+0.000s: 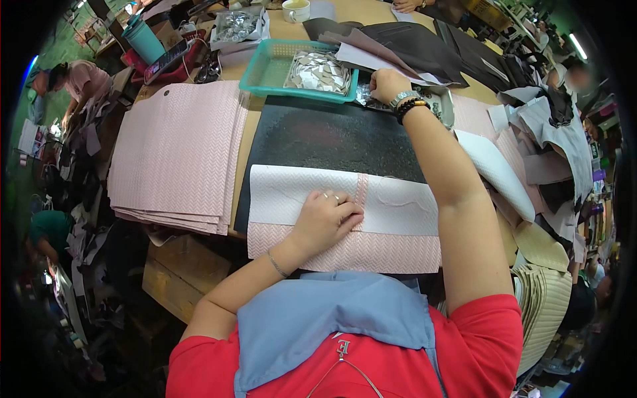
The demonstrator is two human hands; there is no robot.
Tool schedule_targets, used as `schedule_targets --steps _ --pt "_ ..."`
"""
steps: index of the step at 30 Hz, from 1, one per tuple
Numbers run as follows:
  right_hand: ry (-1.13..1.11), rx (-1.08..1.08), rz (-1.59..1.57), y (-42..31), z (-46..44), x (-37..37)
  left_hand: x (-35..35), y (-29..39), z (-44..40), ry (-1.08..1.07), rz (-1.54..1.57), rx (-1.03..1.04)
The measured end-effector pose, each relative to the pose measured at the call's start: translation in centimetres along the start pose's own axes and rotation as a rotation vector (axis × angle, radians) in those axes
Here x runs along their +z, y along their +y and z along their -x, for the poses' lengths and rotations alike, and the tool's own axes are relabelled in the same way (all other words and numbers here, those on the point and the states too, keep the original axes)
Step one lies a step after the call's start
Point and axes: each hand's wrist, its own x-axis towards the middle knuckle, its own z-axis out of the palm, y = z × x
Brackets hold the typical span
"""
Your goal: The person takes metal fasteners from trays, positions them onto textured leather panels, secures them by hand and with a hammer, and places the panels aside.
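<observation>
Where the left hand (324, 220) rests, the panel (398, 249) lies flat just in front of the body, its white flap (292, 192) turned over the upper part and pink weave showing below. A pink strip (361, 189) crosses the flap near the middle, and loose threads (406, 199) lie on the white. That hand's grip is curled, thumb and finger close together at the strip's lower end; whether it pinches anything, I cannot tell.

As far as shows, the panel is folded and the strip laid in place; whether either is fixed is unclear. No small piece is visible on the flap, so any such fitting looks undone on the part in view.

Beneath the panel is a dark mat (318, 129), reaching out toward 12 o'clock on the tabletop (246, 142). At 1 o'clock the right hand (390, 86) dips over a small tray (446, 109), fingers bent inward; their tips are too hidden to tell how closed that grip is or what it has hold of. Beside it, near 12, a green basket (265, 65) holds pale pieces (322, 71). A stack (172, 149) of pink sheets sits at 10 o'clock, dark sheets (411, 46) lie beyond the right hand at 1, and a rolled sheet (494, 169) is at 2.
</observation>
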Motion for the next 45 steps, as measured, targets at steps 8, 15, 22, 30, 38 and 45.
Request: schedule_targets --steps 8,15,22,30,38,45 --pt "0.135 -0.063 -0.175 -1.5 0.9 -2.3 -0.2 0.0 -0.2 -0.022 0.026 -0.021" --pt "0.188 -0.299 -0.062 -6.1 -1.0 -1.0 0.0 -0.1 -0.2 -0.006 0.031 -0.008" --pt "0.107 -0.227 -0.013 -8.3 -1.7 -0.4 -0.1 0.0 -0.1 -0.011 0.047 -0.020" --pt "0.325 -0.326 -0.620 -7.6 2.6 -2.3 -0.1 -0.4 0.0 -0.021 0.101 -0.028" --pt "-0.058 0.015 -1.139 -6.6 24.5 -2.9 -1.4 0.0 -0.4 -0.009 0.343 -0.141" --pt "-0.138 0.250 -1.321 -7.5 28.7 0.6 -0.5 -1.2 -0.3 -0.054 0.564 -0.190"
